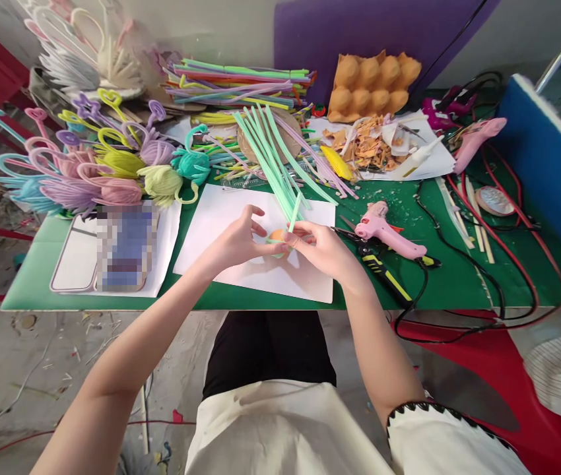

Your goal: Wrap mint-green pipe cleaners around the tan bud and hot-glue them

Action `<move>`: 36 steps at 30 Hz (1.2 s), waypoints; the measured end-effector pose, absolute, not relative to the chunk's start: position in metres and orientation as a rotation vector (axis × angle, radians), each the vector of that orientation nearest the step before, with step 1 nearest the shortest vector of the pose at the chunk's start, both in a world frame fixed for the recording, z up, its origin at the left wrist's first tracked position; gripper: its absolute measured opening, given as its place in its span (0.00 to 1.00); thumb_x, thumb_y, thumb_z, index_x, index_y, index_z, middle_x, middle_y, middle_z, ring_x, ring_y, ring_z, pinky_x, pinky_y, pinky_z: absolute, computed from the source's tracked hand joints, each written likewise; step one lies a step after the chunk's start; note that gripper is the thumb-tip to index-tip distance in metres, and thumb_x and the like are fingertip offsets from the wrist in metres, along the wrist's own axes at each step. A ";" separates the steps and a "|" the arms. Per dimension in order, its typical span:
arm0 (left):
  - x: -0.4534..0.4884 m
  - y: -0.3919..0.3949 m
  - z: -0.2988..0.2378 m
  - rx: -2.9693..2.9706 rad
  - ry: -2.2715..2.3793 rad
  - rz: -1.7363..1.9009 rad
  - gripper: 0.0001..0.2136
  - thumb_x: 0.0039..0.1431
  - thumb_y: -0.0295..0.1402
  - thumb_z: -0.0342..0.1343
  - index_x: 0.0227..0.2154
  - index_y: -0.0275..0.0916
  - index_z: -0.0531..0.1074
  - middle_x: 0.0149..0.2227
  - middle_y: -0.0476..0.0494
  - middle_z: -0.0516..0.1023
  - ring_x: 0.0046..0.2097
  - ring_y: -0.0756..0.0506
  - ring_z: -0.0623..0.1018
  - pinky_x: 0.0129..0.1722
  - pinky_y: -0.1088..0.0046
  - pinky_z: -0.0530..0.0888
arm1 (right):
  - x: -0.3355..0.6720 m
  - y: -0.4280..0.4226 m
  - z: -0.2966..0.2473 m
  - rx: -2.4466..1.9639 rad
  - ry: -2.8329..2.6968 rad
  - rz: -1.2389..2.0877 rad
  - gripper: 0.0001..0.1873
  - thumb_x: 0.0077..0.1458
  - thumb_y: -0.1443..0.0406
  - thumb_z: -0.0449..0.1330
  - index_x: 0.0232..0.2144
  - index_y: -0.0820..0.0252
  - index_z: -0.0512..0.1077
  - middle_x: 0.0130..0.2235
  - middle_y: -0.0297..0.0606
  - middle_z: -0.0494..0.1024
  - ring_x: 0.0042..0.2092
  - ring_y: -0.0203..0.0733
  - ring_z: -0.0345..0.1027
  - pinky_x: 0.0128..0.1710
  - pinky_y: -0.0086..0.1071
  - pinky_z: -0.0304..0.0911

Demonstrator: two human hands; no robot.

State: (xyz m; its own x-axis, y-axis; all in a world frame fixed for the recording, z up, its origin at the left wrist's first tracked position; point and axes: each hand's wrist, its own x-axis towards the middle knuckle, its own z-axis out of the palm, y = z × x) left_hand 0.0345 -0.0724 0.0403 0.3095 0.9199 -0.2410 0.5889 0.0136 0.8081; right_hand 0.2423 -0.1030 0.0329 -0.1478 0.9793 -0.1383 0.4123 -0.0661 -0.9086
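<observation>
My left hand (238, 241) and my right hand (323, 247) meet over a white sheet of paper (221, 214) on the green table (439, 277). Between their fingertips sits a small orange egg-shaped piece (277, 235) with a mint green pipe cleaner (294, 212) against it. My right fingers pinch the pipe cleaner at the piece; my left fingers curl round the piece's other side. More mint green pipe cleaners (265, 152) fan out just behind.
A pink glue gun (389, 234) and yellow-handled pliers (384, 270) lie right of my hands. Finished fuzzy swan shapes (112, 168) crowd the left, loose coloured pipe cleaners (235, 82) the back. An orange egg tray (372, 82), paper scraps, cables and a blue board (548, 158) stand at right.
</observation>
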 end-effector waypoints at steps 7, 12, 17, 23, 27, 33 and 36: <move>0.034 -0.084 0.034 1.840 1.349 0.554 0.39 0.45 0.52 0.71 0.54 0.41 0.61 0.42 0.41 0.78 0.47 0.40 0.76 0.48 0.60 0.72 | 0.247 -0.105 0.036 -1.417 -1.690 1.292 0.20 0.53 0.50 0.70 0.42 0.55 0.80 0.42 0.37 0.84 0.40 0.42 0.75 0.40 0.35 0.68; 0.036 -0.091 0.033 1.889 1.352 0.595 0.39 0.46 0.50 0.71 0.56 0.41 0.61 0.44 0.39 0.79 0.43 0.40 0.74 0.45 0.61 0.73 | 0.248 -0.109 0.032 -1.503 -1.625 1.271 0.26 0.47 0.52 0.74 0.47 0.55 0.77 0.49 0.41 0.82 0.43 0.45 0.76 0.43 0.40 0.69; 0.034 -0.093 0.030 1.863 1.285 0.605 0.40 0.44 0.53 0.71 0.55 0.40 0.60 0.45 0.38 0.79 0.41 0.42 0.74 0.45 0.64 0.72 | 0.248 -0.110 0.035 -1.477 -1.680 1.273 0.26 0.45 0.55 0.75 0.46 0.55 0.77 0.52 0.40 0.81 0.50 0.48 0.74 0.53 0.45 0.67; 0.031 -0.094 0.029 1.885 1.255 0.664 0.37 0.45 0.50 0.72 0.54 0.42 0.62 0.44 0.41 0.79 0.41 0.43 0.76 0.43 0.65 0.73 | 0.245 -0.111 0.035 -1.413 -1.657 1.258 0.27 0.44 0.52 0.76 0.44 0.55 0.76 0.52 0.40 0.82 0.51 0.49 0.74 0.55 0.46 0.67; 0.030 -0.085 0.032 2.042 1.226 0.747 0.35 0.46 0.44 0.72 0.54 0.42 0.63 0.46 0.40 0.78 0.46 0.40 0.77 0.46 0.62 0.73 | 0.244 -0.108 0.031 -1.353 -1.605 1.230 0.27 0.46 0.51 0.75 0.45 0.54 0.75 0.55 0.41 0.81 0.53 0.50 0.75 0.56 0.47 0.67; 0.029 -0.065 0.039 2.306 1.187 0.656 0.36 0.44 0.39 0.73 0.55 0.38 0.64 0.49 0.38 0.77 0.49 0.35 0.75 0.50 0.56 0.71 | 0.241 -0.101 0.022 -1.266 -1.607 1.109 0.27 0.47 0.55 0.75 0.48 0.54 0.74 0.54 0.41 0.80 0.56 0.50 0.74 0.58 0.46 0.68; 0.026 -0.062 0.039 2.277 1.193 0.656 0.34 0.45 0.41 0.72 0.53 0.38 0.65 0.47 0.39 0.77 0.49 0.35 0.76 0.51 0.56 0.71 | 0.240 -0.103 0.016 -1.296 -1.600 1.127 0.32 0.46 0.56 0.76 0.52 0.53 0.72 0.56 0.42 0.79 0.57 0.51 0.73 0.60 0.48 0.67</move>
State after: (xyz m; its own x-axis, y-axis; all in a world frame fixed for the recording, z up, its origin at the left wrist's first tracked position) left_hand 0.0263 -0.0621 0.0386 0.5041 0.8429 0.1883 0.6108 -0.5021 0.6123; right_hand 0.2404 -0.1030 0.0163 -0.1825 0.9826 0.0353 0.2973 0.0894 -0.9506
